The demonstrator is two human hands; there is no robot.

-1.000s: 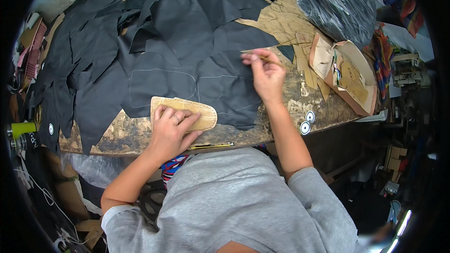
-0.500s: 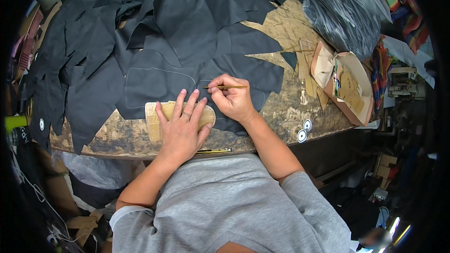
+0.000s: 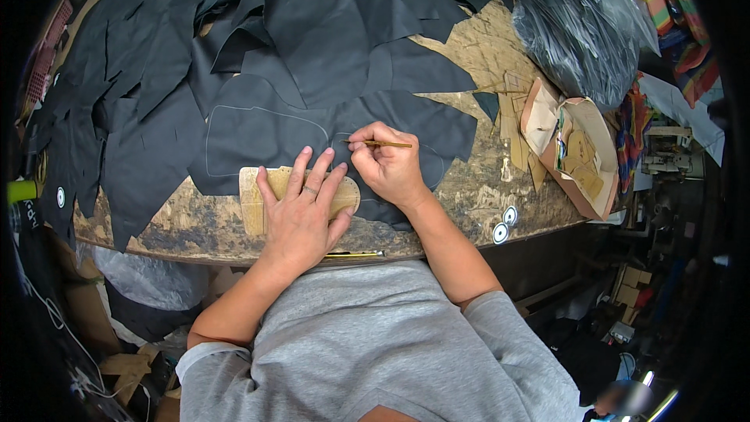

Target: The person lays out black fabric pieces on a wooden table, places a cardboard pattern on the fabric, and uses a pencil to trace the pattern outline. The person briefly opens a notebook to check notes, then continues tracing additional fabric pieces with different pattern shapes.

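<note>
My left hand (image 3: 303,207) lies flat with fingers spread on a tan template (image 3: 251,207) with a rounded right end. Its fingertips reach past the template's far edge onto black leather (image 3: 262,141). Pinched in my right hand (image 3: 391,168) is a slim gold-brown pen (image 3: 393,144), its point to the left, at the leather just beyond my left fingertips. A pale closed outline is drawn on the leather to the left. More pale lines run around my right hand, which partly hides them.
Overlapping black leather pieces (image 3: 320,31) cover the far and left parts of the worn wooden table (image 3: 461,199). On the right stand an open carton (image 3: 605,160) with tan pieces inside and a dark plastic bag (image 3: 578,31). A yellow-black strip (image 3: 355,254) lies at the near edge.
The whole view has shifted slightly. My right hand and the pen tip have moved very little, and my left hand stays on the template.
</note>
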